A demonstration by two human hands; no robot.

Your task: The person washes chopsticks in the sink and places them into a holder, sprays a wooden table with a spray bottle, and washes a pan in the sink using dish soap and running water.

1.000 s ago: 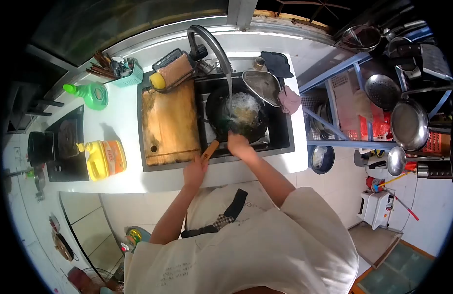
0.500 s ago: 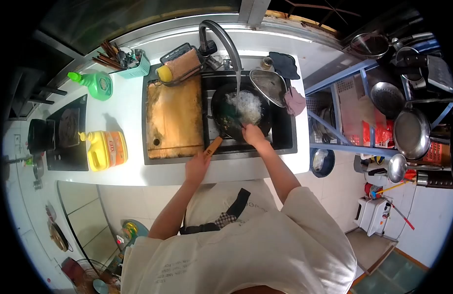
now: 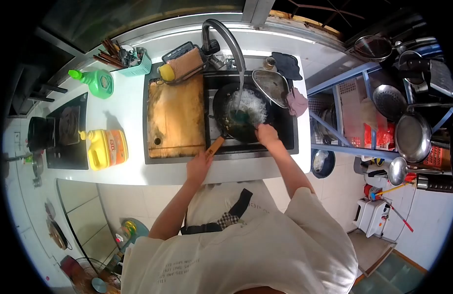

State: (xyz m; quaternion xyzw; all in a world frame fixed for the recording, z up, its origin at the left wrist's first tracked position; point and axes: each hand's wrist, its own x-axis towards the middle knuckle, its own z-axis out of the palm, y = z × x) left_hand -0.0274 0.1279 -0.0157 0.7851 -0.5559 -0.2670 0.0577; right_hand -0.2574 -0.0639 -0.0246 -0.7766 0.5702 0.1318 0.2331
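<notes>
In the sink [image 3: 285, 142] sits a dark wok [image 3: 225, 125], with water streaming into it from the curved faucet [image 3: 231, 36]. White foam [image 3: 253, 105] spreads over the water inside. My left hand [image 3: 199, 164] is closed around the wok's wooden handle [image 3: 215, 146]. At the wok's near right rim, my right hand [image 3: 267, 134] is closed; what its fingers grip is hidden. A dark green patch [image 3: 241, 116] shows in the water in front of that hand, too blurred to name. A wooden cutting board [image 3: 175, 117] lies left of the wok.
A metal lid [image 3: 270, 87] leans at the sink's right rim beside a pink cloth [image 3: 297, 102]. A basket with a sponge [image 3: 184, 63] stands behind the board. Left on the counter are a yellow jug [image 3: 103, 149] and a green bottle [image 3: 99, 83]. A blue rack [image 3: 344, 147] holds pans at right.
My right hand has moved to the right along the wok's rim. The dark green patch has shifted toward me and to the right. My left hand stays on the handle.
</notes>
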